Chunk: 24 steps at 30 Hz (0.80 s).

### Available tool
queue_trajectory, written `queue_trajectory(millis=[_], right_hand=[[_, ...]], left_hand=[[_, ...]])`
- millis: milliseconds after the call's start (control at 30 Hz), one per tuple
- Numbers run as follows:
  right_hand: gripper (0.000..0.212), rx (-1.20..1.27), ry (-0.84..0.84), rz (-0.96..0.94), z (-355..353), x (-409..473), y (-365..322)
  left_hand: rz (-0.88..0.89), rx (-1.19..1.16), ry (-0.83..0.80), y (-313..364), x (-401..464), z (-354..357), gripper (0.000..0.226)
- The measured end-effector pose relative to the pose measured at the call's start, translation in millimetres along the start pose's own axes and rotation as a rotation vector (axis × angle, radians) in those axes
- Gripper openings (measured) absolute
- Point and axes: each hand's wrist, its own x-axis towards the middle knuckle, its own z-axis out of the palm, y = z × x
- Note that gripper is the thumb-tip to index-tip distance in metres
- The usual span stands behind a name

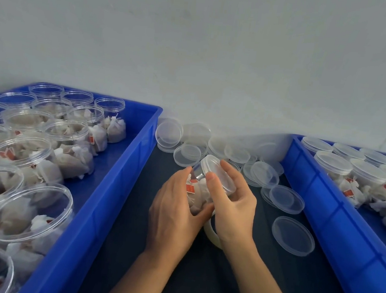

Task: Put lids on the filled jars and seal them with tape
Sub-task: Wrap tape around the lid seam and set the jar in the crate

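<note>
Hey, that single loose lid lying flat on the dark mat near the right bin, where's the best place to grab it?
Pinch the loose lid at its raised rim, from above on the near left edge. It lies flat with nothing touching it, and the right blue bin crowds its far right side, so that edge looks freest.

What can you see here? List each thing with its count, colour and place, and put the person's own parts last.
Left crate: one, blue, left; holds open jars.
Open jars: many, clear, filled with white sachets, no lids.
Right crate: one, blue, right; holds lidded jars.
Lidded jars: several, clear.
Loose lids: many, clear, on the dark mat by the wall.
Held jar: one, clear, lid on, centre.
Tape roll: one, whitish, under the right hand.
Left hand: grips the jar.
Right hand: fingers on the lid.
</note>
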Motion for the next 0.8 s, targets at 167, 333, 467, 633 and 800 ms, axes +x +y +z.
queue_trajectory(millis=[167, 333, 467, 633, 800], right_hand=[[0.045, -0.054, 0.015, -0.045, 2.2, -1.7, 1.3], [0.05, -0.223, -0.195, -0.098, -9.4, 5.9, -7.5], [0.03, -0.47, -0.154, -0.159, -25.8, 15.5, -20.8], [0.014, -1.025, -0.181, -0.036, -36.4, 23.0, -24.2], [0.058, -1.413, -0.404, 0.038, -32.3, -2.2, -6.9]], left_hand=[[-0.017, -0.018, 0.014, 1.2, -1.0, -1.4, 0.081], [-0.153, -0.169, -0.03, -0.3, 2.2, -5.3, 0.083], [-0.245, -0.209, 0.032, -8.1, 7.3, -7.8, 0.084], [-0.315, -0.246, 0.085, -22.5, 13.0, -6.5, 0.077], [-0.274, -0.238, -0.006, -24.8, 9.5, -2.5, 0.08]])
